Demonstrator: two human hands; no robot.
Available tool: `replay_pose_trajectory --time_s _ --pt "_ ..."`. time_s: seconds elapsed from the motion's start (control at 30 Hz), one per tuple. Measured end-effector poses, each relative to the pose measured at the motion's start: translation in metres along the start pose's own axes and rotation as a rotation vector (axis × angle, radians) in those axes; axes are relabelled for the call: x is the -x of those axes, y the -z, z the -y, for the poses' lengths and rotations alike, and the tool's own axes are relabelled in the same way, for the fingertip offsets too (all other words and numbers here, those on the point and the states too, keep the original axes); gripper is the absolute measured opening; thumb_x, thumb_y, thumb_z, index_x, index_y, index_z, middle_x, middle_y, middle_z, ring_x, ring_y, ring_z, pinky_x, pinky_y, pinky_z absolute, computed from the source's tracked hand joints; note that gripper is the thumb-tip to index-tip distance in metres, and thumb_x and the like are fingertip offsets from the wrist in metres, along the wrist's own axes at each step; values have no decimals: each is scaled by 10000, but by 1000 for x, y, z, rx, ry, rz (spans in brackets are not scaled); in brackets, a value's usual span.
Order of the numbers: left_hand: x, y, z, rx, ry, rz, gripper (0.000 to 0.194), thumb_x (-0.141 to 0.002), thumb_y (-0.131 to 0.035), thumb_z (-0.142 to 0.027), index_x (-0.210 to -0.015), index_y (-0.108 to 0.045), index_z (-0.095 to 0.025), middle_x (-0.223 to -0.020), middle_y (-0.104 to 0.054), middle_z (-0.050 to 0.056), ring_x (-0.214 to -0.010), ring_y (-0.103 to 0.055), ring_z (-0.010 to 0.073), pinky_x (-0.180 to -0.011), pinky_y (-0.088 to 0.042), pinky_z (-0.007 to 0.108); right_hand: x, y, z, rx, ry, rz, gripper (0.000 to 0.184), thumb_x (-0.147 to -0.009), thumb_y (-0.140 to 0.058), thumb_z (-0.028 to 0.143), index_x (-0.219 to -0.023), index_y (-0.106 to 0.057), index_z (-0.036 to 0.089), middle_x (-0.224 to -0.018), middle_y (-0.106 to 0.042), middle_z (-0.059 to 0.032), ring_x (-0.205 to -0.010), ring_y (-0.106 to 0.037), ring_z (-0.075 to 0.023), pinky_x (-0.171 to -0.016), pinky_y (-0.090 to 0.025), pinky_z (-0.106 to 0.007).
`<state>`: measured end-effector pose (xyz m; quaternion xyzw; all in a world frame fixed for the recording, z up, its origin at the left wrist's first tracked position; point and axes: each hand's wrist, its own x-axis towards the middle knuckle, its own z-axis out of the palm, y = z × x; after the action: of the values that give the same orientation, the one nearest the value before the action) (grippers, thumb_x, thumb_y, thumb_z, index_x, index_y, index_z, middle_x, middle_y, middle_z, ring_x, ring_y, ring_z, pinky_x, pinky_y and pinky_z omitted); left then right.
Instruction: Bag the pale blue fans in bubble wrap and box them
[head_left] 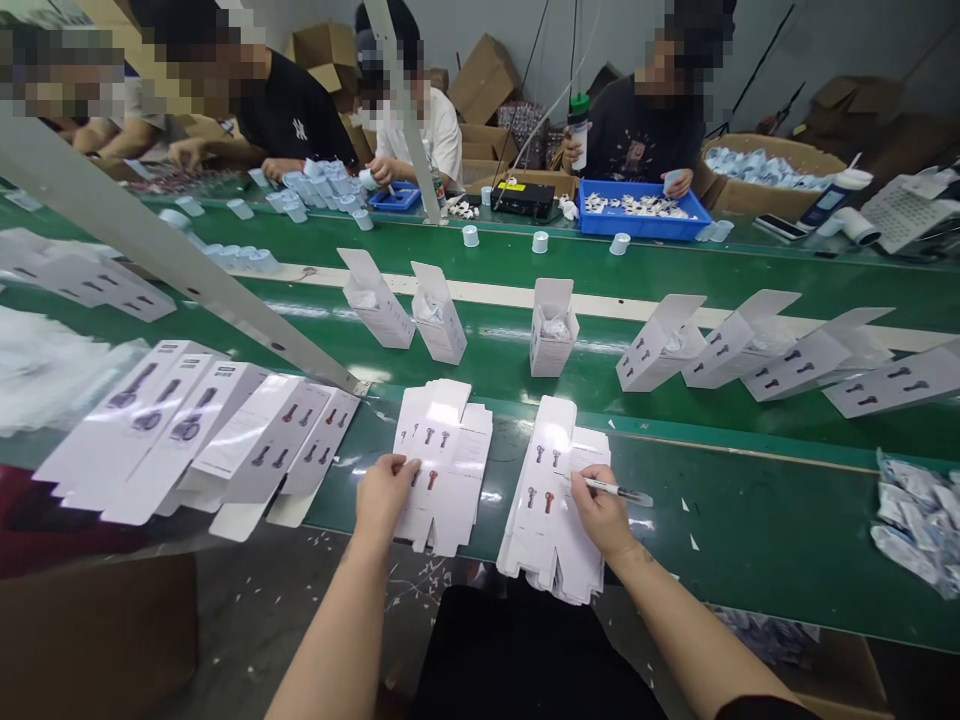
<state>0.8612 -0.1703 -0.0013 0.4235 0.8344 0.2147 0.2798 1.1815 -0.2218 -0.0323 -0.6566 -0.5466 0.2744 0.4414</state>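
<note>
My left hand (384,492) is closed at the left edge of a stack of flattened white boxes (457,470), its fingertips on the top one. In my right hand (604,515) is a pen (619,490), gripped near its tip, with the other end pointing right. Under that hand lies a second stack of flattened boxes (538,500), printed with small grey and red pictures. Both stacks rest on the green table's near edge, bottom flaps toward me.
Open boxes with bagged contents, one being a white box (553,345), stand along the green conveyor belt (495,350). More printed boxes (202,430) overlap at left, beside a slanted metal post (187,270). Wrapped packets (915,510) lie at right. Several people work across the belt near a blue tray (641,222).
</note>
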Motion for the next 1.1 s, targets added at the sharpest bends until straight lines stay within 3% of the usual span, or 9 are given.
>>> replay_pose_trajectory --time_s 0.07,0.1,0.23,0.3,0.37,0.6,1.0,1.1 --pt "14 -12 -9 -7 -90 -42 280 -703 -618 -375 -868 -670 -154 -952 -692 130 -923 -613 294 -827 -453 373 0 0 -2 8 3 6 234 -860 -514 447 -768 -501 232 -600 -507 28 -545 -495 -159 -551 -430 -292" --pt "25 -23 -16 62 -105 17 294 -728 -603 -382 -901 -670 -154 -977 -688 127 -930 -613 280 -833 -455 364 0 0 -2 11 5 10 234 -861 -514 447 -768 -503 232 -601 -512 27 -548 -501 -160 -553 -432 -293" --pt "70 -80 -43 346 -46 448 258 -744 -632 -400 -850 -674 -168 -789 -678 64 -730 -614 199 -688 -469 299 -2 3 -5 9 25 18 226 -870 -509 435 -773 -503 231 -612 -521 20 -565 -511 -165 -560 -434 -296" --pt "85 -104 -51 342 -45 494 170 -712 -681 -329 -757 -649 -168 -685 -634 26 -649 -581 167 -630 -439 271 1 7 -4 -1 41 16 212 -878 -500 419 -786 -501 228 -620 -524 16 -576 -515 -167 -564 -436 -296" --pt "93 -118 -55 303 -47 466 117 -702 -688 -252 -687 -608 -168 -633 -591 -1 -617 -553 145 -606 -411 252 9 11 0 -12 57 25 193 -885 -498 397 -799 -505 224 -631 -533 11 -588 -524 -166 -570 -440 -293" --pt "95 -117 -56 273 -47 446 124 -739 -664 -239 -691 -573 -170 -638 -554 -18 -638 -535 130 -617 -392 238 59 15 12 -15 174 309 166 -897 -503 328 -773 -528 220 -609 -543 20 -527 -527 -138 -509 -435 -252" --pt "98 -121 -60 364 -25 448 150 -686 -691 -220 -648 -554 -173 -581 -531 -32 -596 -524 129 -595 -380 246 60 6 8 -5 114 323 185 -902 -507 362 -783 -538 224 -624 -553 21 -537 -529 -139 -533 -440 -257" --pt "95 -114 -60 444 8 493 177 -669 -705 -273 -655 -563 -168 -579 -546 -28 -565 -522 124 -568 -398 246 58 12 10 -41 71 263 205 -896 -510 380 -766 -532 224 -627 -534 21 -561 -515 -145 -553 -436 -266"
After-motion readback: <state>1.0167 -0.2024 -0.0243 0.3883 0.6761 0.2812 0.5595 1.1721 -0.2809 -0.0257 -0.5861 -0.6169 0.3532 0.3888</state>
